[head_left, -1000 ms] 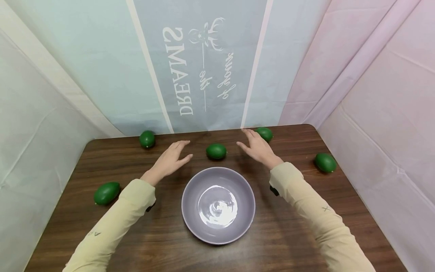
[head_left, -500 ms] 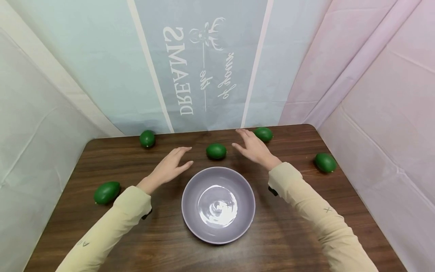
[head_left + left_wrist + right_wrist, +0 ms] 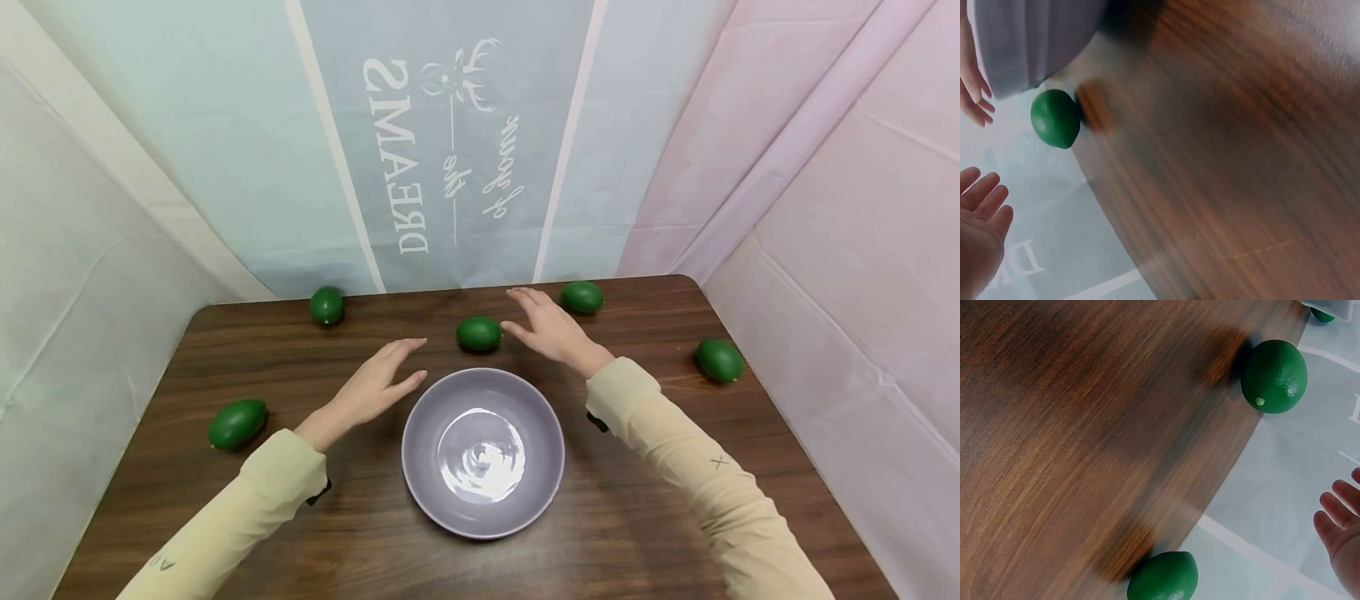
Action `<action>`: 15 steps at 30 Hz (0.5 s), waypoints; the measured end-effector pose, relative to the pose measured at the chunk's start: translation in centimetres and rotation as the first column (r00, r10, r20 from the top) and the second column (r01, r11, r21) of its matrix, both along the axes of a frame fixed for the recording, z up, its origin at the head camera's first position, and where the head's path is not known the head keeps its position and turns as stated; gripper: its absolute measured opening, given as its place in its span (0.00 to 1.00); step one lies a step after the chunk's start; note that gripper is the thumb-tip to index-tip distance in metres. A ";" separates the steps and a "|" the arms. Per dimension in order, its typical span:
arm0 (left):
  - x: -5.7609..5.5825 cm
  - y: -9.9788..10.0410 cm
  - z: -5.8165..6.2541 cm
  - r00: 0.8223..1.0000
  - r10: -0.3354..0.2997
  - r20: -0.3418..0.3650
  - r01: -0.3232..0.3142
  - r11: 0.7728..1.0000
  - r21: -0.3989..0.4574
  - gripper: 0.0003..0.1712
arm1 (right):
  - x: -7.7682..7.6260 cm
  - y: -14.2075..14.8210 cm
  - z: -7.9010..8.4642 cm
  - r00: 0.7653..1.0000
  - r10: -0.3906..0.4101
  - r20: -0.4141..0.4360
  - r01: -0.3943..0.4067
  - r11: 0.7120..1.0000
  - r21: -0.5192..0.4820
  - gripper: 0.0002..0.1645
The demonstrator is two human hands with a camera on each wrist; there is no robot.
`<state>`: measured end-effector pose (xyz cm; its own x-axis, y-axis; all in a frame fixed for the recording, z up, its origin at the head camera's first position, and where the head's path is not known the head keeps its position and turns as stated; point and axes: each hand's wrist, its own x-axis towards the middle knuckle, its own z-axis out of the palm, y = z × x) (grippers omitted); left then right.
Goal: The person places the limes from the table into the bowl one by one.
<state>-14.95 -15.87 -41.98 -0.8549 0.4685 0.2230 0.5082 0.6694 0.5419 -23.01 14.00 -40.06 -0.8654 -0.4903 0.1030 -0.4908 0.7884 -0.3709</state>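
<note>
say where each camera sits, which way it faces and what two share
Head: worn on the head, facing forward and down at the table, bowl, green fruits and hanging cloth; both sleeves, the left grip and right grip show.
Left wrist: worn there, facing across the table past the bowl toward the cloth; the left grip and part of the right show.
Right wrist: worn there, facing across the table toward the cloth; the right grip shows.
Head and left wrist share the bowl.

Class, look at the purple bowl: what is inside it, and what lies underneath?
Inside the bowl, nothing: its bare, glossy bottom shows, catching the light. Under it is the wooden table, visible all around; the patch directly beneath is covered and cannot be seen.
</note>
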 end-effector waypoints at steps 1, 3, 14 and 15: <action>0.2 0.0 0.0 1.000 -0.004 -0.001 0.004 1.000 0.002 0.29 | 0.0 -0.1 0.0 1.000 0.006 -0.001 -0.006 1.000 0.002 0.38; 0.5 0.1 0.0 1.000 -0.008 -0.004 0.008 1.000 0.006 0.29 | 0.0 -0.2 -0.1 1.000 0.019 -0.004 -0.019 1.000 0.001 0.37; 2.0 0.3 -0.6 1.000 -0.022 -0.012 0.022 0.999 0.035 0.29 | -0.6 -0.8 -0.4 0.993 0.106 -0.040 -0.107 0.994 -0.001 0.35; 2.1 0.3 -0.7 1.000 -0.024 -0.010 0.024 0.999 0.034 0.29 | -0.6 -0.9 -0.4 0.993 0.113 -0.041 -0.113 0.994 0.002 0.35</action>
<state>-12.88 -15.59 -42.69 -0.8411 0.4811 0.2473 0.5294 0.6380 0.5592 -23.61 13.11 -40.49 -0.7996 -0.5845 0.1378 -0.5915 0.7268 -0.3492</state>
